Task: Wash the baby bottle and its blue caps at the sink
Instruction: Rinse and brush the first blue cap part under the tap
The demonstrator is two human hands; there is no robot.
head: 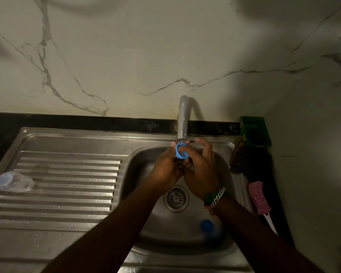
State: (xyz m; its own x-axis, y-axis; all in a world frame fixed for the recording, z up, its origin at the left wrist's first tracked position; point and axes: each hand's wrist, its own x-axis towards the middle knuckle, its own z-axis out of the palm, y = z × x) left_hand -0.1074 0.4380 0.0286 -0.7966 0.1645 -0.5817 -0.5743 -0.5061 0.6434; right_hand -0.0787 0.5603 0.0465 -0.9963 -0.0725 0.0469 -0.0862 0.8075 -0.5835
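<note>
A small blue cap (180, 153) sits right under the faucet spout (182, 119), over the steel sink basin (146, 166). My left hand (165, 168) grips it from the left. My right hand (202, 170) holds it from the right, fingers curled over its rim, with a chain bracelet on the wrist. A second blue cap (206, 225) lies on the basin floor near the front. The clear baby bottle (14, 181) lies on its side at the left end of the ribbed drainboard.
The round drain (176, 198) is in the middle of the basin. A green container (255, 133) stands in the back right corner. A dark mesh scrubber (248, 160) and a pink bottle brush (259, 198) lie on the right counter. A marble wall rises behind.
</note>
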